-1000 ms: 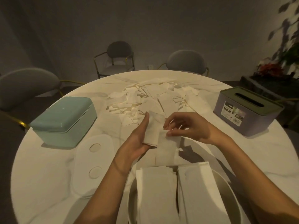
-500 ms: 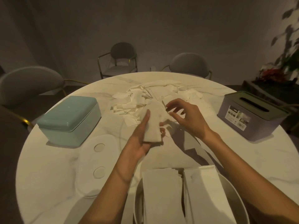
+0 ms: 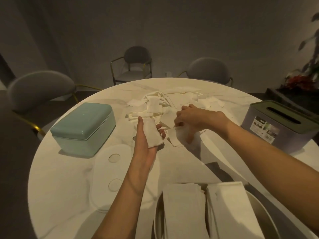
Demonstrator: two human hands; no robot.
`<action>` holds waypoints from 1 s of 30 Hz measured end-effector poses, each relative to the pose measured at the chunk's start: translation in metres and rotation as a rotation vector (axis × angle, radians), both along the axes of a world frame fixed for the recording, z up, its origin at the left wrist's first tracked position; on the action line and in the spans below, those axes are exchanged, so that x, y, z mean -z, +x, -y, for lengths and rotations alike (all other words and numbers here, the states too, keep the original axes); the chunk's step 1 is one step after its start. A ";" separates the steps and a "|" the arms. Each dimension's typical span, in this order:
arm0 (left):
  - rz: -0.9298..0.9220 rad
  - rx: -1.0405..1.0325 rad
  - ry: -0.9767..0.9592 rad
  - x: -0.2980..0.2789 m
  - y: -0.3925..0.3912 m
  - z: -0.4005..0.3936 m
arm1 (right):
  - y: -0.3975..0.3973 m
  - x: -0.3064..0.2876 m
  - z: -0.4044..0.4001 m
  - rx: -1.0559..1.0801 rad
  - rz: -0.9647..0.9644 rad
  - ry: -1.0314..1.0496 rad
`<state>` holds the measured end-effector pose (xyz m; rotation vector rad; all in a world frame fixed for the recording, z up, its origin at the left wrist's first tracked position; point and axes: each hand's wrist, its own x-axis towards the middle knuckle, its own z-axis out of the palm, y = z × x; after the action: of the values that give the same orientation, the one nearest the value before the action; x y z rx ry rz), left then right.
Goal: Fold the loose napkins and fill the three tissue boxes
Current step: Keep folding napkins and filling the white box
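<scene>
Head view: white oval box holds folded napkin stacks; left hand grips a folded napkin, right hand pinches a loose sheet.

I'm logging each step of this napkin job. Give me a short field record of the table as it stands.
left hand: holds folded white napkin in palm
right hand: pinches a loose white napkin
napkin pile: loose, far centre of round marble table
teal lidded box: left, shut
purple slotted tissue box: right
white open box: near edge, holds folded stacks

Two closed tissue boxes: teal, purple; three chairs.
</scene>
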<state>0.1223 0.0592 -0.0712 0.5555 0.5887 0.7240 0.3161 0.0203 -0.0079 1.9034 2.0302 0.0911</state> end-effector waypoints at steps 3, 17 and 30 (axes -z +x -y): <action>-0.020 -0.014 0.009 0.002 0.001 -0.004 | 0.001 -0.003 0.009 -0.012 -0.011 -0.021; -0.121 0.087 0.079 0.009 0.009 0.000 | -0.011 -0.008 0.075 0.389 -1.041 0.249; -0.151 0.389 0.193 0.003 0.019 0.043 | -0.041 0.046 0.079 0.595 -1.458 0.770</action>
<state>0.1414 0.0160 -0.0738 0.8816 0.5316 0.3728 0.2747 -0.0591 -0.0543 3.6675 2.0302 -1.1224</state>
